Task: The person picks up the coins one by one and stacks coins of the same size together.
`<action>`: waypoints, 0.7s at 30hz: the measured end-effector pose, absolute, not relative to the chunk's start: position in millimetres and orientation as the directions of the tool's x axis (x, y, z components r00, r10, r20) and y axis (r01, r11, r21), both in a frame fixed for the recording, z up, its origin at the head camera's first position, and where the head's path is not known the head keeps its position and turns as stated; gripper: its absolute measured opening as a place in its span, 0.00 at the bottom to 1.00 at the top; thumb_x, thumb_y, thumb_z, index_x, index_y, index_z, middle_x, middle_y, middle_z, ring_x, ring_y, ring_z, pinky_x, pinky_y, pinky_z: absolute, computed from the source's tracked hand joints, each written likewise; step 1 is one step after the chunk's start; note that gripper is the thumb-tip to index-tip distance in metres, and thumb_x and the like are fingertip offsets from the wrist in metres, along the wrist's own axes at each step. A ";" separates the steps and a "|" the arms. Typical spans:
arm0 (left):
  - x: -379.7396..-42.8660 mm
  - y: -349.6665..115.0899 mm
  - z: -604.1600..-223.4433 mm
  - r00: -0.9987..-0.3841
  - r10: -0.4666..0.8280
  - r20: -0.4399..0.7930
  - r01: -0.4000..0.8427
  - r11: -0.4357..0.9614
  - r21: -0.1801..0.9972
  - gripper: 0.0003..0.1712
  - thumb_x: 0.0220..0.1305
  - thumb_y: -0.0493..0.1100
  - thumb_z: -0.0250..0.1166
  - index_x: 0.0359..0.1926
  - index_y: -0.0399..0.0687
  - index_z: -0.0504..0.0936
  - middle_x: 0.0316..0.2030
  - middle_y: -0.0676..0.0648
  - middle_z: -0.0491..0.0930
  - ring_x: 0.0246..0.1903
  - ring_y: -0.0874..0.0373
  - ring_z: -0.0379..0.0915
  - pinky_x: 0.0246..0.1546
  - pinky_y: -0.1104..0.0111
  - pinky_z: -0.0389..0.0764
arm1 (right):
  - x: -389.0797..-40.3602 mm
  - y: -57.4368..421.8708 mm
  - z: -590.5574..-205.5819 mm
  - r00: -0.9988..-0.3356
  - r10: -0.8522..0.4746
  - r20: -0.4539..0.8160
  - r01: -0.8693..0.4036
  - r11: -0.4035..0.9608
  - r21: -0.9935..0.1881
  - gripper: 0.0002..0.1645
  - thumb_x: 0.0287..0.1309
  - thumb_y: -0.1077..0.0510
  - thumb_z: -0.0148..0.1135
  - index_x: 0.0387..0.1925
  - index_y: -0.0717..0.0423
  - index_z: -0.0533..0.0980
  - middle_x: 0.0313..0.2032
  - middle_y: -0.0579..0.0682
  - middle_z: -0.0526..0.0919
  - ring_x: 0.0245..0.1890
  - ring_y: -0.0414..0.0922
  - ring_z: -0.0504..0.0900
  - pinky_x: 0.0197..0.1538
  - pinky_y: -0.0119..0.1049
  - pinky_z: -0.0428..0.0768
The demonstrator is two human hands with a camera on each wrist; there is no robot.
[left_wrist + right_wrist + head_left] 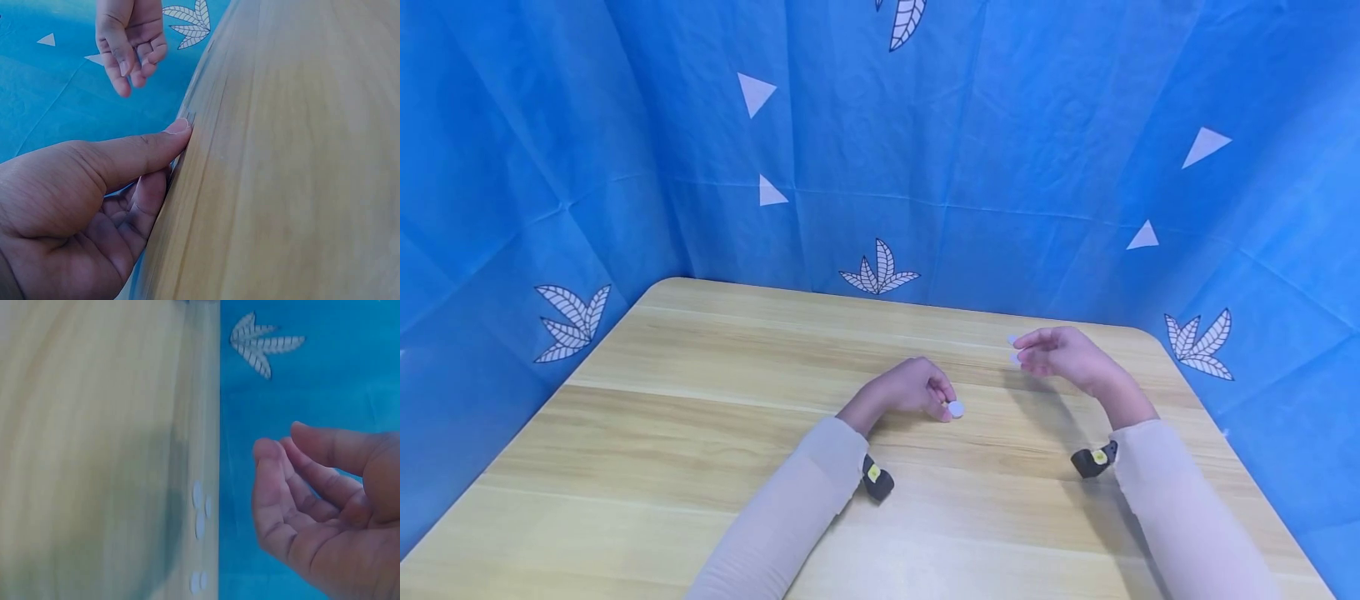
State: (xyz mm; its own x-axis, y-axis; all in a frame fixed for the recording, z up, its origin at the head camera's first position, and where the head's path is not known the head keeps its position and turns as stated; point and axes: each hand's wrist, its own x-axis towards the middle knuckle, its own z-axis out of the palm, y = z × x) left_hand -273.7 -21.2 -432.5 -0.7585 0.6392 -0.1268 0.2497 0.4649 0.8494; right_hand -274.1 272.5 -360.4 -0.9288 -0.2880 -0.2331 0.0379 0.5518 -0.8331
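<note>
White, flat, round disc [957, 409] shows over the pale wood-grain worktop [700, 467], one edge covered by the pinching thumb and finger of the left hand [913, 387]; contact with the wood is unclear. In head view, the right hand [1060, 358], fingers loosely curved, thumb apart, partly hides other small white discs [1012, 340].

No readable text, label, brand, number or sign in any view.

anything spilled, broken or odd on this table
Nothing stands out. White discs lie loosely grouped near the far edge of the table, and another white disc is at the fingertips of the left hand. No spill or break shows.
</note>
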 end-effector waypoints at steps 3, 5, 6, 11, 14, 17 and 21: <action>-273.2 -21.6 -432.7 -0.757 0.641 -0.122 0.257 0.465 0.847 0.11 0.53 0.39 0.81 0.37 0.51 0.88 0.32 0.53 0.85 0.35 0.59 0.78 0.42 0.69 0.79 | -281.9 279.8 -357.2 -0.929 -0.281 -0.241 0.038 0.575 -0.817 0.24 0.71 0.68 0.57 0.64 0.73 0.69 0.57 0.69 0.80 0.53 0.54 0.84 0.57 0.47 0.82; -272.9 -21.9 -432.8 -0.758 0.641 -0.120 0.260 0.466 0.846 0.11 0.53 0.39 0.81 0.37 0.51 0.88 0.32 0.53 0.85 0.35 0.59 0.77 0.42 0.69 0.78 | -286.4 282.9 -355.8 -0.930 -0.271 -0.246 0.042 0.588 -0.807 0.23 0.71 0.68 0.56 0.64 0.74 0.69 0.56 0.69 0.81 0.52 0.54 0.84 0.57 0.47 0.82; -272.8 -22.0 -432.9 -0.758 0.642 -0.120 0.261 0.466 0.846 0.11 0.53 0.39 0.81 0.37 0.51 0.88 0.32 0.53 0.85 0.35 0.59 0.77 0.42 0.69 0.78 | -288.5 284.3 -355.4 -0.931 -0.265 -0.249 0.044 0.598 -0.800 0.23 0.70 0.68 0.56 0.64 0.74 0.69 0.55 0.68 0.82 0.51 0.54 0.85 0.56 0.47 0.83; -272.9 -22.9 -432.1 -0.759 0.640 -0.122 0.254 0.464 0.849 0.12 0.52 0.38 0.81 0.37 0.50 0.88 0.32 0.53 0.85 0.35 0.59 0.78 0.42 0.69 0.79 | -302.9 292.9 -361.4 -0.934 -0.248 -0.258 0.045 0.633 -0.773 0.24 0.70 0.67 0.57 0.64 0.74 0.68 0.54 0.67 0.82 0.52 0.57 0.84 0.58 0.51 0.81; -272.7 -23.2 -430.6 -0.759 0.639 -0.124 0.252 0.465 0.849 0.11 0.52 0.38 0.81 0.37 0.51 0.88 0.32 0.53 0.85 0.35 0.59 0.78 0.42 0.69 0.79 | -311.0 298.7 -368.2 -0.934 -0.262 -0.243 0.007 0.667 -0.745 0.24 0.71 0.66 0.58 0.64 0.73 0.69 0.54 0.67 0.82 0.52 0.57 0.83 0.58 0.53 0.80; -273.2 -23.1 -430.8 -0.760 0.638 -0.123 0.256 0.467 0.847 0.11 0.53 0.38 0.81 0.37 0.51 0.88 0.32 0.53 0.85 0.35 0.59 0.78 0.41 0.69 0.79 | -317.5 302.7 -374.9 -0.933 -0.280 -0.227 -0.044 0.712 -0.701 0.23 0.70 0.65 0.59 0.62 0.73 0.71 0.53 0.67 0.82 0.51 0.56 0.82 0.56 0.48 0.82; -274.2 -22.3 -433.6 -0.758 0.641 -0.119 0.260 0.464 0.847 0.11 0.53 0.39 0.81 0.37 0.51 0.89 0.32 0.53 0.85 0.34 0.60 0.78 0.41 0.69 0.79 | -322.4 306.4 -381.5 -0.931 -0.292 -0.221 -0.089 0.766 -0.636 0.21 0.67 0.65 0.63 0.58 0.72 0.75 0.51 0.65 0.83 0.49 0.52 0.81 0.49 0.37 0.80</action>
State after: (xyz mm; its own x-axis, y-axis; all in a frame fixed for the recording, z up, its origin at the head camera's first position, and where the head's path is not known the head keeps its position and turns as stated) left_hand -274.2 -22.3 -433.6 -0.7579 0.6414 -0.1193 0.2597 0.4643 0.8467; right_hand -322.4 306.4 -381.5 -0.9307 -0.2917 -0.2208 -0.0892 0.7662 -0.6363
